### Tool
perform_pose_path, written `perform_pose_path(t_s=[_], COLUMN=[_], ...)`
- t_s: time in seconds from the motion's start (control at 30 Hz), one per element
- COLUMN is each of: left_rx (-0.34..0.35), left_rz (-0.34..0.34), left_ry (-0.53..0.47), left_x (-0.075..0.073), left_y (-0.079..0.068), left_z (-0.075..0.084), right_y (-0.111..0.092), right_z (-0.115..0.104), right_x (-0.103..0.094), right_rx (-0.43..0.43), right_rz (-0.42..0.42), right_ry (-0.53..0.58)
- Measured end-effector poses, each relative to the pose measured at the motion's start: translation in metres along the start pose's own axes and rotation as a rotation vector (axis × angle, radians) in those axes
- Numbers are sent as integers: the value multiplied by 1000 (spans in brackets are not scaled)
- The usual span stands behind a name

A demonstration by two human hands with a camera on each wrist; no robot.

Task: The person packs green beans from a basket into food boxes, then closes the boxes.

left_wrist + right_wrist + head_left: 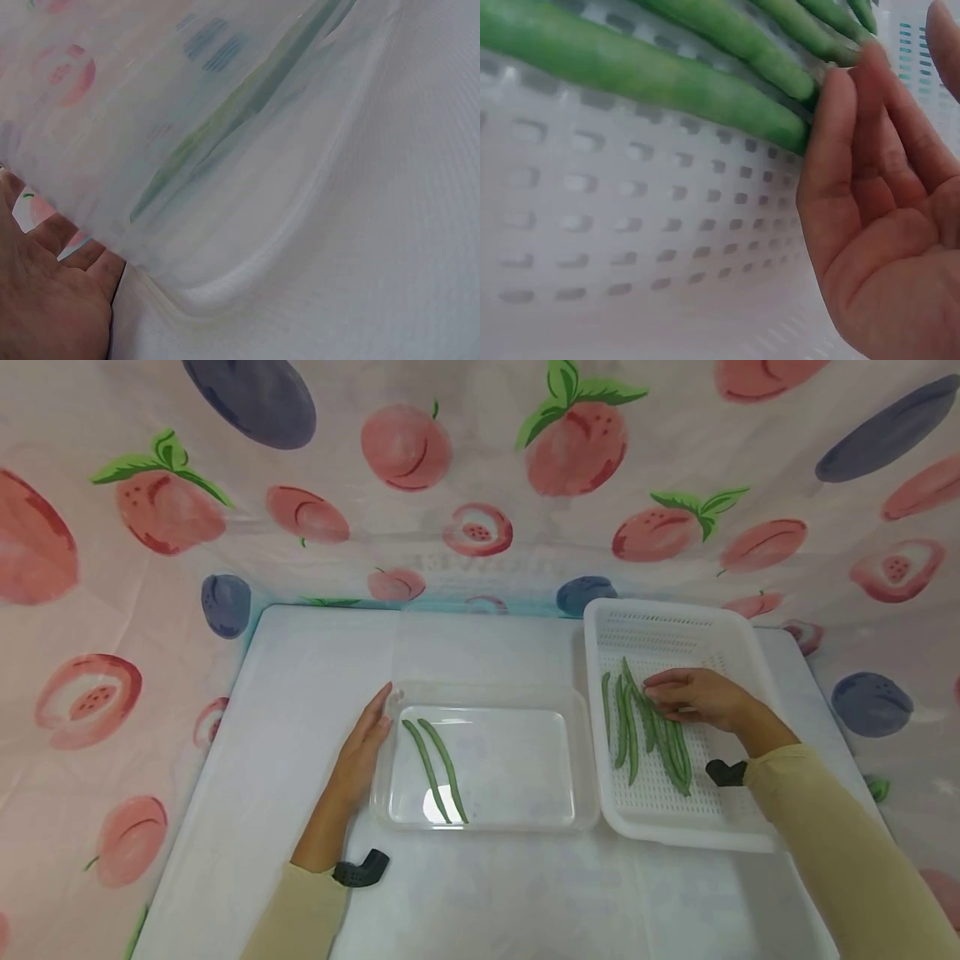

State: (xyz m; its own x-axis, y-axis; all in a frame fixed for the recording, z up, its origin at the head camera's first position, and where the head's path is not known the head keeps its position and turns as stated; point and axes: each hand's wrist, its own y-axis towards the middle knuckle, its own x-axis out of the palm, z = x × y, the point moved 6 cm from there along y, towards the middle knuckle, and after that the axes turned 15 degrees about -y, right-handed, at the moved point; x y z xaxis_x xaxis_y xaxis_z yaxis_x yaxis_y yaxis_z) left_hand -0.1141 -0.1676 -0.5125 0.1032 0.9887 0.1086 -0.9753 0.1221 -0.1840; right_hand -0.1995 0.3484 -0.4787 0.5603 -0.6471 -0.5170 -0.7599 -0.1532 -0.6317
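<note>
Two green beans (441,768) lie side by side in a clear plastic container (517,818). My left hand (363,752) rests along the container's left wall with its fingers extended; the left wrist view shows the palm (60,307) beside that wall. To the right, several green beans (671,747) lie in a white perforated basket (611,822). Over their upper ends is my right hand (697,697). In the right wrist view its fingertips touch or nearly touch the bean ends (780,135), and the thumb (946,45) stands apart from the fingers.
Container and basket stand next to each other on a white-covered table (510,902). A fruit-printed curtain (480,460) hangs behind the table and along its sides. Black bands (362,868) sit on both wrists.
</note>
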Motion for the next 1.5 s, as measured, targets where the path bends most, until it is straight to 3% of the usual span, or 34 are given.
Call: perform_pose_path(t_s=[0.2,0.8,1.07,1.5], left_rx=[4,1,3,-8], left_rz=[-3,-1,-7,-3], left_ry=[1,8,7,-3], left_x=[0,0,1,1], left_y=[-1,0,1,-1], left_z=[-1,-2,-1,0], right_y=[0,4,2,-26], right_z=[1,5,5,-17], right_x=[1,4,1,9], right_rx=[21,14,2,-73], right_rz=[31,131,73,-69], right_ry=[-68,-69,-91,42])
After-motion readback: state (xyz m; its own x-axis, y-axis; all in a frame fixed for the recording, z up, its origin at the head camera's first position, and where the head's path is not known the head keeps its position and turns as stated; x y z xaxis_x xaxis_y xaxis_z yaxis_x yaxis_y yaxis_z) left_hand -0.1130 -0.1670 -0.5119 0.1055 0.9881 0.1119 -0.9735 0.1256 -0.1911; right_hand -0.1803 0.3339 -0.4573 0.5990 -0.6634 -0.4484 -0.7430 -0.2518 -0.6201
